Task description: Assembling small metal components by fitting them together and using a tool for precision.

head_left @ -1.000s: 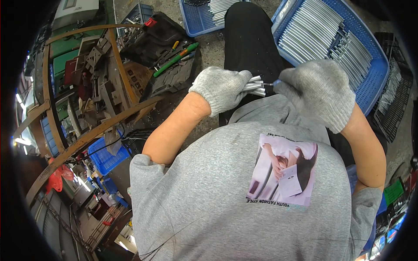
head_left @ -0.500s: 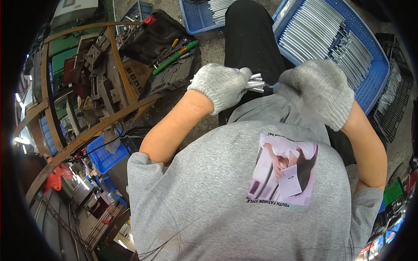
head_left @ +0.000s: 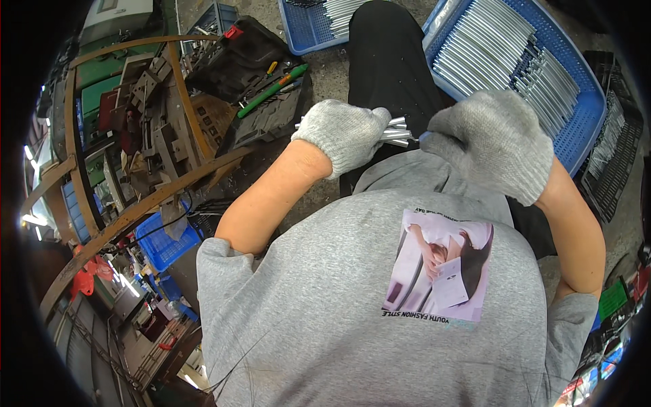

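My left hand (head_left: 344, 134), in a grey knit glove, is closed around a small bundle of shiny metal tubes (head_left: 396, 133). Their ends stick out past the thumb toward the right, and the other ends just show at the far side of the fist. Close to those right ends, my gloved right hand (head_left: 496, 141) is pinched, thumb against fingers. A tiny tip shows between its fingertips and the tubes, but the rest is hidden inside the glove. Both hands are above my lap, in front of my black trouser leg (head_left: 392, 61).
A blue basket (head_left: 588, 139) of stacked metal tubes (head_left: 485, 44) stands at the right; another blue basket (head_left: 298, 30) is beyond my knee. To the left lie an open black tool case (head_left: 237, 68) with a green tool (head_left: 272, 90) and a rusty metal frame (head_left: 129, 217). A black crate (head_left: 614, 163) sits far right.
My right hand has shifted and turned slightly at the tube ends; a bit of blue that showed at its fingertips is now hidden. The left hand has stayed put with the tubes.
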Tool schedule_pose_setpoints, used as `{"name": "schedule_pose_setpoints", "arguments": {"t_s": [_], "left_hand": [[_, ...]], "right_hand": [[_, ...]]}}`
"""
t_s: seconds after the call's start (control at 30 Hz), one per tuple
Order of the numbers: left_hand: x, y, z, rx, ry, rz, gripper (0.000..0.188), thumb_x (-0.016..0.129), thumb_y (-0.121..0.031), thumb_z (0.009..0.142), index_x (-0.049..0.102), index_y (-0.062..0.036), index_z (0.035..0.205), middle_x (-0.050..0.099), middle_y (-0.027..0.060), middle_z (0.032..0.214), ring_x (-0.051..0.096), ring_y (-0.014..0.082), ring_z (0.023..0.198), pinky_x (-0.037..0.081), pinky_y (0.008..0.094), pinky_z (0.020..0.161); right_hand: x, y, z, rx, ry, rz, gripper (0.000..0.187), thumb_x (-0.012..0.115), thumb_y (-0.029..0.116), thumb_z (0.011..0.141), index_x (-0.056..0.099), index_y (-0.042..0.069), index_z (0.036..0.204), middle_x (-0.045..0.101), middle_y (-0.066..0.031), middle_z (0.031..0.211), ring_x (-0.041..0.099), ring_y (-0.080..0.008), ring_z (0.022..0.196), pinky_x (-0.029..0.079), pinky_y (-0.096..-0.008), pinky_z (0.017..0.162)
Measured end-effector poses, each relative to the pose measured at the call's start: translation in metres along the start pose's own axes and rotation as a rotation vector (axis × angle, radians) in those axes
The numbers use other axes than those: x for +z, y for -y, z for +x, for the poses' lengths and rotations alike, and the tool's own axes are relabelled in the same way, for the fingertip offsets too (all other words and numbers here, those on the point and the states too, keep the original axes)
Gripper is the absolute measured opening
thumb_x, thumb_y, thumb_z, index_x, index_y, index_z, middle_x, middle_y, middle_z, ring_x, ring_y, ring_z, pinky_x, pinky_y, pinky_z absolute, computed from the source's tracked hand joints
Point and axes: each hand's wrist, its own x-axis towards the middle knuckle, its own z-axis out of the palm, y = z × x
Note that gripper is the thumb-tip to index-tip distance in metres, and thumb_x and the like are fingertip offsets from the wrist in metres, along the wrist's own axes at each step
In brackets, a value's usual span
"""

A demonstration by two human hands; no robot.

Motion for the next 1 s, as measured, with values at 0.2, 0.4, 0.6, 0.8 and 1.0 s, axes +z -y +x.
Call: {"name": "schedule_pose_setpoints", "arguments": {"t_s": [0.2,0.4,0.6,0.8,1.0], "left_hand": [[-0.004,-0.003,0.000,-0.015,0.018,0.020,0.014,0.063,-0.020,0.091,0.063,-0.0062,0.091,0.073,0.0119,0.070,0.072,0.0320,0.060,0.056,0.0413,0.056],[-0.005,-0.004,0.001,-0.036,0.027,0.054,0.014,0.063,-0.021,0.091,0.062,-0.0067,0.090,0.073,0.0120,0.071,0.072,0.0320,0.061,0.056,0.0411,0.057],[0.001,-0.004,0.008,0.007,-0.145,-0.110,0.017,0.066,-0.022,0.091,0.064,-0.0057,0.093,0.073,0.0131,0.072,0.073,0.0322,0.063,0.057,0.0398,0.059],[0.003,-0.012,0.032,0.209,-0.395,-0.580,0.016,0.063,-0.011,0.096,0.063,-0.0054,0.111,0.069,0.0100,0.074,0.070,0.0248,0.064,0.054,0.0337,0.059],[0.006,-0.052,0.068,0.281,-0.230,-1.472,0.017,0.054,-0.007,0.103,0.062,0.0004,0.116,0.069,0.0100,0.087,0.068,0.0175,0.073,0.052,0.0263,0.060]], "right_hand": [[-0.005,-0.001,0.008,0.061,-0.012,0.022,0.017,0.071,0.023,0.092,0.082,0.010,0.090,0.072,-0.0021,0.066,0.062,-0.0158,0.051,0.051,-0.0261,0.052],[-0.006,0.002,0.004,0.134,0.078,0.064,0.019,0.071,0.023,0.092,0.081,0.007,0.090,0.072,-0.0031,0.066,0.061,-0.0156,0.050,0.049,-0.0271,0.051],[-0.020,-0.004,-0.012,0.125,-0.150,0.313,0.021,0.069,0.020,0.094,0.080,0.002,0.089,0.068,-0.0033,0.064,0.053,-0.0127,0.049,0.043,-0.0267,0.050],[-0.039,-0.040,-0.059,0.291,-0.340,0.527,0.026,0.070,0.024,0.093,0.079,-0.001,0.091,0.068,-0.0043,0.069,0.054,-0.0138,0.054,0.045,-0.0248,0.054],[0.004,-0.086,-0.123,0.471,-0.547,0.702,0.028,0.068,0.023,0.095,0.078,-0.003,0.092,0.063,-0.0025,0.065,0.046,-0.0119,0.053,0.038,-0.0244,0.052]]}}
